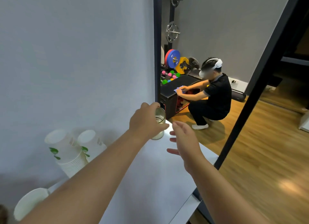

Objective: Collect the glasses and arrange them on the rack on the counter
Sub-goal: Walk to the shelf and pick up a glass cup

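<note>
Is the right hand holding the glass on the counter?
No, the right hand hovers open beside the glass, which the left hand grips.

L hand (147, 121) round glass (159, 123)

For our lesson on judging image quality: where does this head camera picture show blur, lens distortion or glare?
Head view: the wooden floor smears with motion blur at lower right, with a bright glare patch there; the dark door frame leans from wide-angle distortion; the glass in the left hand stays fairly sharp; the right hand is slightly soft.
</note>
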Tool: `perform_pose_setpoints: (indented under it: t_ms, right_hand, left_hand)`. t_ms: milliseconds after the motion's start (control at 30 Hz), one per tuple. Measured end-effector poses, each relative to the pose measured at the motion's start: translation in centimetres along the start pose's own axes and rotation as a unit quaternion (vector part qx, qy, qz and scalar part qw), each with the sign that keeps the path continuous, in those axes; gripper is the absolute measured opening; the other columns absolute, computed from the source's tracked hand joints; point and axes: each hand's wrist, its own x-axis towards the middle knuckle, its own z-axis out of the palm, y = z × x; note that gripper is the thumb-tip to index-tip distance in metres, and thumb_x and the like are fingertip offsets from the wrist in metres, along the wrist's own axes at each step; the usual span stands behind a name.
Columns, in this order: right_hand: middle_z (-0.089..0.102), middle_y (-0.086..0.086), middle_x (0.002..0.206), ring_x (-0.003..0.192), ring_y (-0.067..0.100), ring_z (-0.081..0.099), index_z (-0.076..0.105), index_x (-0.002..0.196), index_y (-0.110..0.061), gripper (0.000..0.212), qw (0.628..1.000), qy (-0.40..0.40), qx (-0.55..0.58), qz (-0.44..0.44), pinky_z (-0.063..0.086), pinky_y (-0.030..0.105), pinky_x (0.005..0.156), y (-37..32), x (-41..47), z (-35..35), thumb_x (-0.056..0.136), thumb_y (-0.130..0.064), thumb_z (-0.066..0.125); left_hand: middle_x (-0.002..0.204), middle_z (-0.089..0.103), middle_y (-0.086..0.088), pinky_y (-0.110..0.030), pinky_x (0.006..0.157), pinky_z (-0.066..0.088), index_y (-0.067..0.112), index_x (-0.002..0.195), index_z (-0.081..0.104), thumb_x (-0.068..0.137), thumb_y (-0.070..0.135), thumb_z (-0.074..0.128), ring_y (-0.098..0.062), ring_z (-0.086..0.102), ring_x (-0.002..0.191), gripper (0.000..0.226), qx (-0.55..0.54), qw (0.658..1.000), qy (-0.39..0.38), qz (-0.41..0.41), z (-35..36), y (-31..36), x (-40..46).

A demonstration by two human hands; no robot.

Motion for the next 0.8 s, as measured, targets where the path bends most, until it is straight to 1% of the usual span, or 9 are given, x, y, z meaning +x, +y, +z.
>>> perform_pose_setpoints:
  t_ms: [67,200,333,367,433,467,633,733,800]
  right_hand:
    - [0.062,0.006,0.134,0.118,0.026,0.062,0.055,0.131,-0.033,0.025,0.999,0.014,0.038,0.027,0.065,0.051,0.086,-0.3,-0.6,-0.2,0.108,-0.044,0.05]
    - [0.059,0.011,0.136,0.122,0.032,0.059,0.054,0.143,-0.025,0.044,0.988,-0.004,0.125,0.088,0.064,0.057,0.087,-1.7,-2.9,-1.0,0.107,-0.051,0.049]
    - [0.063,0.013,0.139,0.12,0.036,0.066,0.055,0.147,-0.03,0.048,0.976,-0.079,0.177,0.099,0.067,0.054,0.075,-2.8,-6.6,-1.7,0.104,-0.052,0.05]
    - [0.066,0.014,0.135,0.118,0.036,0.068,0.058,0.142,-0.034,0.043,0.972,-0.102,0.189,0.096,0.067,0.053,0.073,-2.9,-7.8,-1.8,0.104,-0.052,0.049]
    - [0.071,0.012,0.123,0.116,0.036,0.068,0.068,0.118,-0.04,0.026,0.961,-0.153,0.208,0.098,0.067,0.052,0.071,-3.0,-10.8,-1.9,0.106,-0.053,0.048]
    - [0.073,0.012,0.12,0.116,0.036,0.069,0.071,0.109,-0.039,0.026,0.952,-0.182,0.225,0.099,0.066,0.051,0.072,-3.0,-12.3,-2.0,0.107,-0.052,0.048]
    - [0.078,0.011,0.125,0.114,0.03,0.075,0.079,0.117,-0.026,0.035,0.877,-0.319,0.325,0.151,0.063,0.044,0.085,-1.9,-20.2,-2.3,0.107,-0.041,0.05]
    - [0.076,0.013,0.128,0.118,0.032,0.074,0.078,0.123,-0.019,0.032,0.822,-0.381,0.36,0.223,0.063,0.041,0.082,-1.0,-25.5,-2.3,0.103,-0.033,0.058]
    - [0.074,0.016,0.131,0.122,0.037,0.071,0.072,0.131,-0.012,0.04,0.779,-0.421,0.375,0.273,0.067,0.039,0.077,-0.9,-29.6,-1.6,0.1,-0.036,0.063]
  left_hand:
    - [0.133,0.055,0.0,-0.027,0.077,0.05,0.035,0.145,0.047,0.071,0.067,0.079,-0.021,0.061,0.111,0.087,-0.007,1.0,0.009,0.018,-2.1,1.3,-1.2]
    - [0.129,0.055,0.003,-0.025,0.075,0.047,0.037,0.143,0.049,0.068,0.071,0.079,-0.016,0.059,0.106,0.087,-0.042,0.998,0.02,0.032,-6.4,4.0,-4.8]
    - [0.126,0.054,0.005,-0.024,0.072,0.044,0.038,0.143,0.049,0.07,0.07,0.079,-0.014,0.057,0.104,0.085,-0.043,0.998,0.035,0.021,-9.8,6.5,-9.7]
    - [0.127,0.054,0.004,-0.024,0.073,0.047,0.038,0.143,0.049,0.07,0.07,0.078,-0.015,0.058,0.106,0.084,-0.038,0.998,0.041,0.014,-10.5,7.0,-11.0]
    - [0.128,0.055,0.003,-0.028,0.078,0.051,0.038,0.143,0.049,0.07,0.071,0.077,-0.016,0.059,0.107,0.085,-0.029,0.998,0.049,-0.007,-12.1,7.8,-13.9]
    - [0.126,0.055,0.003,-0.029,0.079,0.052,0.039,0.142,0.05,0.069,0.071,0.077,-0.017,0.059,0.106,0.084,-0.028,0.998,0.054,-0.02,-12.9,8.1,-15.5]
    - [0.122,0.054,0.005,-0.033,0.083,0.05,0.042,0.138,0.051,0.065,0.072,0.078,-0.018,0.061,0.107,0.083,-0.017,0.992,0.078,-0.101,-17.1,8.7,-25.1]
    - [0.12,0.053,0.008,-0.033,0.08,0.05,0.042,0.136,0.053,0.064,0.073,0.079,-0.017,0.061,0.109,0.083,-0.014,0.987,0.07,-0.141,-20.8,8.9,-31.2]
    - [0.123,0.053,0.008,-0.032,0.074,0.049,0.042,0.138,0.052,0.065,0.072,0.081,-0.018,0.06,0.11,0.084,-0.022,0.984,0.067,-0.163,-23.9,9.2,-35.3]
